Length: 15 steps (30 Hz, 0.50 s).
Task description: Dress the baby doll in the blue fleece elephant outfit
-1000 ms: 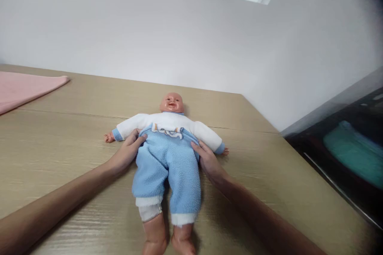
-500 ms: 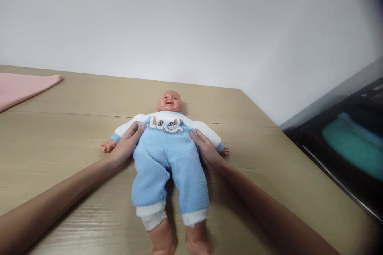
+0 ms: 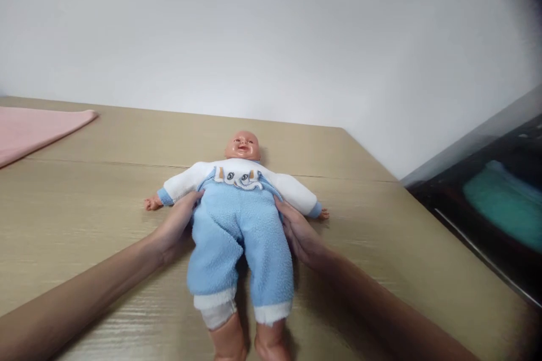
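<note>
A baby doll (image 3: 241,214) lies on its back on the wooden table, head away from me, arms spread out to both sides. It wears a fluffy blue and white outfit with an elephant face (image 3: 239,177) on the chest. My left hand (image 3: 180,223) grips the doll's waist from the left, thumb on the blue cloth. From the right, my right hand (image 3: 301,232) grips the other side of the waist in the same way. The fingers of both hands are largely hidden beside and under the doll. Its feet run out of the bottom of the view.
A folded pink cloth (image 3: 40,130) lies on the table (image 3: 105,192) at the far left. Behind the table stands a white wall (image 3: 190,39) with an opening at the top. Beyond the right edge is a dark, shiny surface (image 3: 449,197) with a teal patch.
Both hands have slid down slightly from the doll's chest towards its waist. The doll's left-side arm now lies clear of my left hand. The view has shifted a little.
</note>
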{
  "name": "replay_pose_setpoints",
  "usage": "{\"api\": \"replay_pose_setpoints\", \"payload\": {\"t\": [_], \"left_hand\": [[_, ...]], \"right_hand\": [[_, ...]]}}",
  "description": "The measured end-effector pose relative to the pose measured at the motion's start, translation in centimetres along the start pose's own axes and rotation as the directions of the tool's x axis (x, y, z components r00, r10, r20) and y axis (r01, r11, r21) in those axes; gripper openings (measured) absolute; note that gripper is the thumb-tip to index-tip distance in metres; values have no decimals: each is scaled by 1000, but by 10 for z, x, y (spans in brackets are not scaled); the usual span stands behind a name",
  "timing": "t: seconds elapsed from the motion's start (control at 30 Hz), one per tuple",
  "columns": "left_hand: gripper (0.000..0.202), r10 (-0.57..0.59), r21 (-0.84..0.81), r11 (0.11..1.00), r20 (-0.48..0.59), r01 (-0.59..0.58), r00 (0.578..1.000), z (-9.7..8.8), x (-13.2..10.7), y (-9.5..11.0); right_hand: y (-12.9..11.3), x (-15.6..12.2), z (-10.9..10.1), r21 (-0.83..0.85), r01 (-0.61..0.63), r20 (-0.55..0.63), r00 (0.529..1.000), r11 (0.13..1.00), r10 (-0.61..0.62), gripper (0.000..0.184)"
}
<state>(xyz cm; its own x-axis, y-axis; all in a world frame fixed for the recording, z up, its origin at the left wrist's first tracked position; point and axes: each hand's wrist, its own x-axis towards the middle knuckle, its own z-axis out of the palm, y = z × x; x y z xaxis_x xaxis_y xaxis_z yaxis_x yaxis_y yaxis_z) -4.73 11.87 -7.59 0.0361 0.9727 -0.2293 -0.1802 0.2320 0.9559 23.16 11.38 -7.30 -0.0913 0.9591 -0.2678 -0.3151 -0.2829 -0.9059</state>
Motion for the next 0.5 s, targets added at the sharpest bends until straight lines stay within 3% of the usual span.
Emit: {"api": "replay_pose_setpoints", "payload": {"t": [0.07,0.13,0.23,0.5], "left_hand": [[43,-72,-138,988,-42,66,997,7,-2,-1],[51,-36,-218,976,-45,25,998,13,-2,-3],[52,27,-246,968,-80,-46,996,16,-1,-6],[55,-19,-255,967,-91,-5,996,14,3,-11]], "right_hand": [[5,1,0,15,-25,-14,1000,1000,25,47],[6,0,0,12,-12,-27,1000,1000,13,51],[5,-1,0,-24,45,-38,998,999,-46,48],[10,1,-3,-96,136,-132,980,986,-148,37]]}}
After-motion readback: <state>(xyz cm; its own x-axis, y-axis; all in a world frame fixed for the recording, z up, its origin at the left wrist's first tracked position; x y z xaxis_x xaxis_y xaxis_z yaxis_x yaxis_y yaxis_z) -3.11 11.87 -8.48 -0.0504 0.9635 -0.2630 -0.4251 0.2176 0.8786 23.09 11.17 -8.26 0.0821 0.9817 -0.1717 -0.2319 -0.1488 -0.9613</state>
